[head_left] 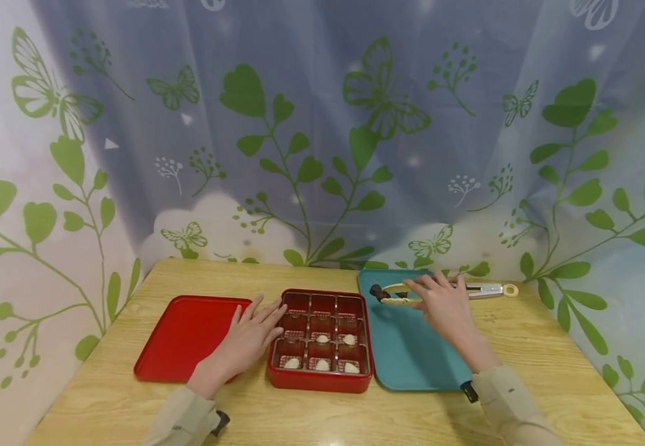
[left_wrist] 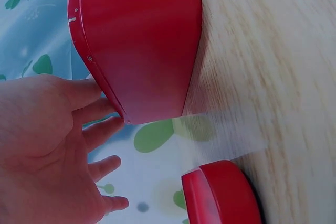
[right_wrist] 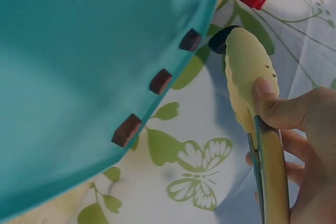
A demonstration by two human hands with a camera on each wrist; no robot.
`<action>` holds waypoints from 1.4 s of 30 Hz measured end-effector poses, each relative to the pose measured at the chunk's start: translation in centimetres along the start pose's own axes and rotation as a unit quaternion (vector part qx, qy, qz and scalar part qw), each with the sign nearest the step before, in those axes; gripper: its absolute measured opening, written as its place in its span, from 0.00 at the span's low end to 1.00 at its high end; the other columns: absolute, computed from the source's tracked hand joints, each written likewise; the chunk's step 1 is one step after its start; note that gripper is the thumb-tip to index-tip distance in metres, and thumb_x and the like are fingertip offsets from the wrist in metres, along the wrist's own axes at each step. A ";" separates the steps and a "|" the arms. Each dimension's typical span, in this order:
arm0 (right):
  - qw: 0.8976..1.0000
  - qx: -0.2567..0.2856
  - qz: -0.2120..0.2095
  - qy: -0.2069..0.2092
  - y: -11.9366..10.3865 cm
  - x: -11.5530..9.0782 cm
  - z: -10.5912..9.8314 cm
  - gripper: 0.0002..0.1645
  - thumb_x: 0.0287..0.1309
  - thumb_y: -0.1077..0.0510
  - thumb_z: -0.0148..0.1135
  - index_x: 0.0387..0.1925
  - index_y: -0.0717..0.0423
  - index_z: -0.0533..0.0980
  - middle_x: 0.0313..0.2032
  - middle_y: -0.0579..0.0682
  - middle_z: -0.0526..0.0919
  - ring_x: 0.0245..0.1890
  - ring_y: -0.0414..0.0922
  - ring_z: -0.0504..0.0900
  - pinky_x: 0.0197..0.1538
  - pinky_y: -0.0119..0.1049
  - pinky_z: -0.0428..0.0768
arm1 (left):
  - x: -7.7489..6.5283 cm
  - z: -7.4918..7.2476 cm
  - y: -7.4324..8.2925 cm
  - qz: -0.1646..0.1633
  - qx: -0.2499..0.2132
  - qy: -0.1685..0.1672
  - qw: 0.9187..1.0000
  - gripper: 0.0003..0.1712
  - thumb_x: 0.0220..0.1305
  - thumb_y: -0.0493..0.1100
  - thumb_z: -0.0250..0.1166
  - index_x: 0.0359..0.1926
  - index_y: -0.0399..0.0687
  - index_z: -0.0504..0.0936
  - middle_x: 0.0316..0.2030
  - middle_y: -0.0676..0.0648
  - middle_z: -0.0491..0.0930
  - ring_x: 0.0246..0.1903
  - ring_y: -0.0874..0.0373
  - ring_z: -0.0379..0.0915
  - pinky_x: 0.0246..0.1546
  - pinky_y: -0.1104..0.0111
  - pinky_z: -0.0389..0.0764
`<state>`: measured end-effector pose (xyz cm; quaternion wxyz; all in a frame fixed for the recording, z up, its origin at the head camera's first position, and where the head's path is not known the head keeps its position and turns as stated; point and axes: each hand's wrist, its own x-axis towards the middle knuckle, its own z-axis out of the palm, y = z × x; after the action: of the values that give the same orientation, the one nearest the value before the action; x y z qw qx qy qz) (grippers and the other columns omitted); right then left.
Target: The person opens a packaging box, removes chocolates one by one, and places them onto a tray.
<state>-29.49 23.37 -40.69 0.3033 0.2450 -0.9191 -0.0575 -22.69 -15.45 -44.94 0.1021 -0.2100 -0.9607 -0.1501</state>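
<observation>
My right hand [head_left: 447,310] grips yellow-tipped metal tongs [head_left: 485,290] over the far part of the blue tray [head_left: 411,356]. Between the tong tips is a dark piece [right_wrist: 220,41] that looks like chocolate, lifted above the tray. Brown chocolate-like blocks [right_wrist: 160,81] lie along the tray's edge in the right wrist view. Fingers extended, my left hand [head_left: 246,337] touches the left rim of a red box [head_left: 322,381]. Inside the box, a clear divided insert [head_left: 322,303] carries several whitish pieces [head_left: 323,365] in its near and middle compartments; the far row shows none.
A red lid [head_left: 185,337] lies flat on the wooden table [head_left: 322,415], left of the box and partly under my left forearm. The blue tray stands close to the box's right side. A patterned curtain [head_left: 311,155] hangs behind the table's far edge.
</observation>
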 end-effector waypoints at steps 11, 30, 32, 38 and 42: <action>0.997 -0.013 -0.002 -0.073 0.0 -0.5 1.2 0.31 0.40 0.50 0.73 0.52 0.39 0.77 0.43 0.44 0.80 0.40 0.47 0.71 0.38 0.50 0.63 | 0.2 0.0 0.3 0.005 -0.002 0.002 1.000 0.28 0.68 0.51 0.51 0.67 0.49 0.63 0.68 0.49 0.58 0.69 0.43 0.42 0.60 0.37 0.47; 0.999 0.013 0.013 -0.041 -0.1 -1.2 0.6 0.36 0.41 0.53 0.73 0.57 0.41 0.74 0.45 0.44 0.79 0.43 0.48 0.72 0.40 0.51 0.64 | 0.2 0.0 0.4 0.005 0.005 0.004 1.000 0.28 0.68 0.49 0.52 0.66 0.48 0.64 0.67 0.48 0.59 0.68 0.41 0.44 0.60 0.37 0.48; 0.999 0.010 0.011 -0.036 -0.1 -1.1 0.3 0.36 0.42 0.53 0.72 0.57 0.41 0.73 0.45 0.44 0.79 0.44 0.49 0.72 0.40 0.51 0.64 | 0.1 0.0 0.4 0.005 0.002 0.004 1.000 0.28 0.68 0.49 0.52 0.66 0.48 0.64 0.67 0.48 0.59 0.68 0.41 0.44 0.60 0.37 0.48; 0.999 0.008 0.000 -0.031 -0.6 -0.6 -0.8 0.37 0.43 0.50 0.72 0.58 0.40 0.72 0.47 0.46 0.79 0.48 0.52 0.74 0.44 0.55 0.66 | 0.1 -0.2 0.3 0.001 -0.002 -0.004 1.000 0.28 0.68 0.50 0.51 0.67 0.49 0.63 0.68 0.49 0.58 0.68 0.42 0.44 0.61 0.37 0.47; 0.999 0.010 -0.014 -0.030 -1.7 0.0 -1.9 0.36 0.43 0.49 0.71 0.58 0.40 0.72 0.47 0.46 0.79 0.45 0.49 0.73 0.43 0.53 0.66 | 0.1 -0.1 0.3 -0.003 -0.011 -0.006 1.000 0.29 0.67 0.52 0.52 0.67 0.48 0.63 0.68 0.49 0.57 0.68 0.42 0.43 0.61 0.37 0.45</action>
<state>-27.68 21.97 -39.61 0.2728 0.2590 -0.9246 -0.0599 -22.60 -15.19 -44.73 0.0935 -0.2086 -0.9603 -0.1599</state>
